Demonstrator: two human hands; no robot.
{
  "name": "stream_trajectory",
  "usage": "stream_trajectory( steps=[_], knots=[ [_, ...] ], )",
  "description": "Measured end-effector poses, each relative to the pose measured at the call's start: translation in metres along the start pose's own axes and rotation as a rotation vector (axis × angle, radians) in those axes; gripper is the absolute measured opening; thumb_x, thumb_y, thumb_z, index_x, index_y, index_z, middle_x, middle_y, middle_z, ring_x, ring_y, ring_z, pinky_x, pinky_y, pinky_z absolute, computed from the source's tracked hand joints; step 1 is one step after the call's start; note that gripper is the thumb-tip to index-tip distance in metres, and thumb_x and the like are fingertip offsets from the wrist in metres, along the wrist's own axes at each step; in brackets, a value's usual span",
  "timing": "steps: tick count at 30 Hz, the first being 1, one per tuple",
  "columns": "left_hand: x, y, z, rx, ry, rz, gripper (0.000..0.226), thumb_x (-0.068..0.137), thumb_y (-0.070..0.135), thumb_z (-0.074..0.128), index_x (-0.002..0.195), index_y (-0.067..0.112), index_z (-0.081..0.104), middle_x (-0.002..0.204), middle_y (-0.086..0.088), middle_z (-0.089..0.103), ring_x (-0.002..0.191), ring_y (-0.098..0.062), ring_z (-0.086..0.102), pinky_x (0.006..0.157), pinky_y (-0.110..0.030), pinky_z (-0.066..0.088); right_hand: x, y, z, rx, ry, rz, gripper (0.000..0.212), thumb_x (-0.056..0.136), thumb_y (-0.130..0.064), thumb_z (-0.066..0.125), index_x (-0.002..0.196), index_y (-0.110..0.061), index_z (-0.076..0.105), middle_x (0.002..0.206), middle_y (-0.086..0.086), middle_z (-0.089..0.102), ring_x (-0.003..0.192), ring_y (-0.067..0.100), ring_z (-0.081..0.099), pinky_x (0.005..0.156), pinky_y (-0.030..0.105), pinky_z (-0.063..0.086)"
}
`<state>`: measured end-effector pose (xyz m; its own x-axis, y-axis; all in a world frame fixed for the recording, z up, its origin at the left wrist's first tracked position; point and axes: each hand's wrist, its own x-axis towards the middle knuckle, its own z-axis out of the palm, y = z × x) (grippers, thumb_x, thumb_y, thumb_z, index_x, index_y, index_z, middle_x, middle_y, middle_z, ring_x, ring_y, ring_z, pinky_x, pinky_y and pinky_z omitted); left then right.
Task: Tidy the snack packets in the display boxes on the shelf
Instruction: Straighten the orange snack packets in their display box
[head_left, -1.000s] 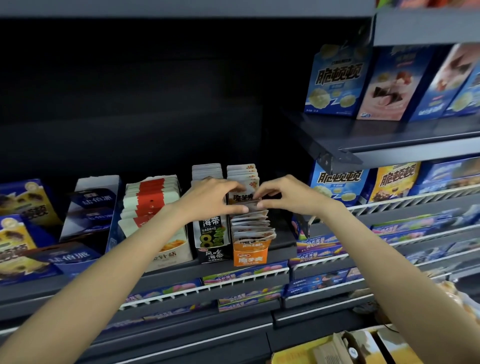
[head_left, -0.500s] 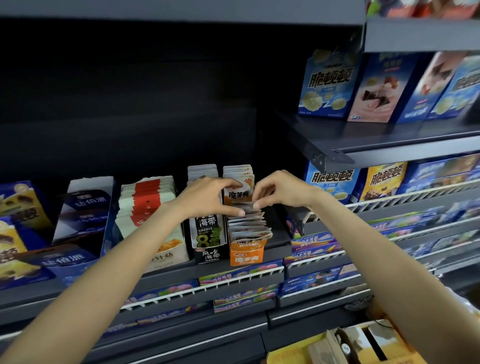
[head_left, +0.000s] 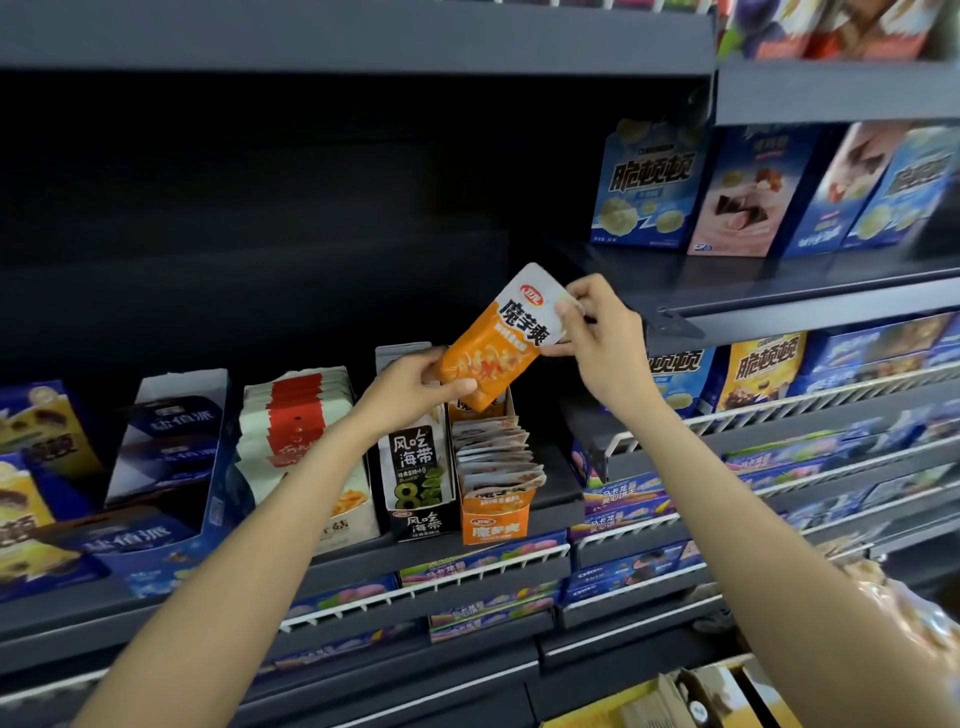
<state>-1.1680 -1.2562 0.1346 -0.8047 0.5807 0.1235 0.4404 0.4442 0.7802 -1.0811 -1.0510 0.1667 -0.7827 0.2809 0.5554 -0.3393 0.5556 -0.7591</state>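
Since 0.5 s ago, 1 orange packet (head_left: 501, 343) has come up out of the orange display box (head_left: 496, 512) and hangs tilted just above it. The left hand (head_left: 415, 389) pinches its lower end, the right hand (head_left: 597, 332) its white top. It looks light, soft and slick, best held by the sealed edges.

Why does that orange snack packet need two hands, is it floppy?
Probably a bit floppy: the orange packet is a thin pouch, gripped low by the left hand and pinched at its white top by the right hand. It looks light. Its glossy film may be slippery, like the slumped packets in the orange display box.
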Motion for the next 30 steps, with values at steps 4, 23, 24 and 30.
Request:
stream_trajectory(
  steps=[4,23,24,30],
  knots=[
    [0.001,-0.003,0.003,-0.116,0.065,-0.047,0.033,0.080,0.029,0.075,0.108,0.022,0.060,0.105,0.005,0.066,0.107,-0.015,0.060,0.096,-0.033,0.045,-0.003,0.004,0.007,0.000,0.062,0.094,0.002,0.102,-0.018,0.044,0.102,-0.016,0.044,0.092,0.000,0.063,0.073,0.011,0.069,0.068,0.049,0.058],
    [-0.002,-0.003,0.022,0.058,0.091,-0.017,0.016,0.090,0.031,0.064,0.099,0.022,0.056,0.095,0.008,0.064,0.093,-0.009,0.061,0.084,-0.029,0.046,-0.088,0.042,0.003,0.129,0.303,0.413,0.014,0.096,-0.029,0.056,0.085,-0.023,0.063,0.066,-0.003,0.060,0.059,0.010,0.047,0.060,0.031,0.039],
    [-0.002,-0.004,0.022,0.043,0.084,-0.014,0.014,0.091,0.030,0.063,0.100,0.021,0.056,0.098,0.005,0.066,0.094,-0.010,0.062,0.085,-0.029,0.046,-0.088,0.041,0.002,0.153,0.303,0.431,0.015,0.096,-0.028,0.056,0.085,-0.023,0.064,0.064,-0.006,0.057,0.059,0.009,0.046,0.060,0.030,0.038],
    [-0.005,-0.005,0.019,-0.014,0.081,0.049,0.012,0.094,0.022,0.059,0.101,0.013,0.060,0.094,0.007,0.068,0.092,-0.007,0.064,0.088,-0.030,0.049,-0.089,0.035,-0.011,0.139,0.249,0.419,0.017,0.096,-0.028,0.056,0.092,-0.017,0.069,0.071,0.009,0.063,0.061,0.019,0.052,0.063,0.036,0.044]
  ],
)
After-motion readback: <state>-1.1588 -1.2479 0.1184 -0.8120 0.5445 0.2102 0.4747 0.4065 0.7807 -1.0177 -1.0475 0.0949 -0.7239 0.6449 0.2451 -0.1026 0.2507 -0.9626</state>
